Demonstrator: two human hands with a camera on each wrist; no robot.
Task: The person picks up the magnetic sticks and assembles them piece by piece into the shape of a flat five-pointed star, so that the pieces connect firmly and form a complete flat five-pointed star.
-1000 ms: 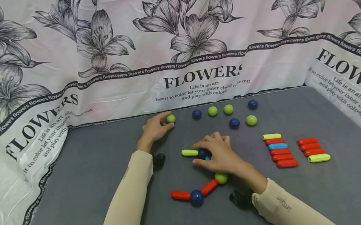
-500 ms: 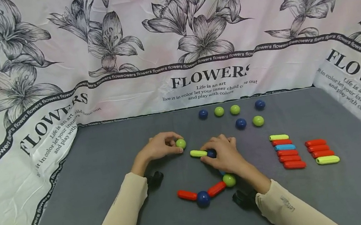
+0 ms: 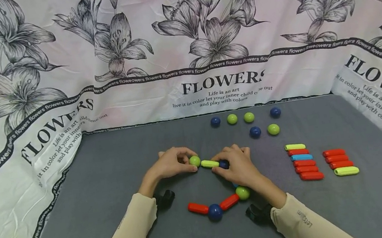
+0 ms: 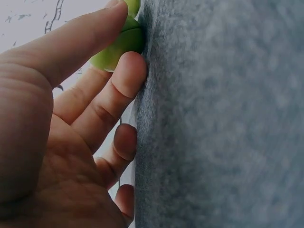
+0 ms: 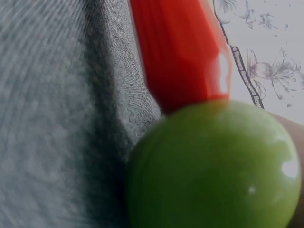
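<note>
Between thumb and fingers, my left hand [image 3: 171,165] pinches a green ball [image 3: 194,161], also seen in the left wrist view as a green ball [image 4: 128,40] beyond the thumb. That ball is right at the left end of a yellow-green rod [image 3: 210,164]. My right hand [image 3: 237,164] grips a dark blue ball [image 3: 224,164] at the rod's other end. From under this hand a chain runs forward: a mostly hidden blue rod, a green ball [image 3: 242,192], a red rod [image 3: 229,201], a dark blue ball [image 3: 215,212] and another red rod [image 3: 198,207]. The right wrist view shows a green ball [image 5: 213,166] against a red rod [image 5: 183,52].
Loose green balls [image 3: 248,117] and dark blue balls [image 3: 255,132] lie toward the back of the grey table [image 3: 115,153]. To the right are two stacks of rods, red [image 3: 306,169], blue [image 3: 301,157] and yellow-green [image 3: 346,171]. A flower-printed cloth [image 3: 138,102] hangs behind.
My left hand has brought the green ball from the back edge forward to the yellow-green rod's end. The fingers of my right hand have closed on the dark blue ball.
</note>
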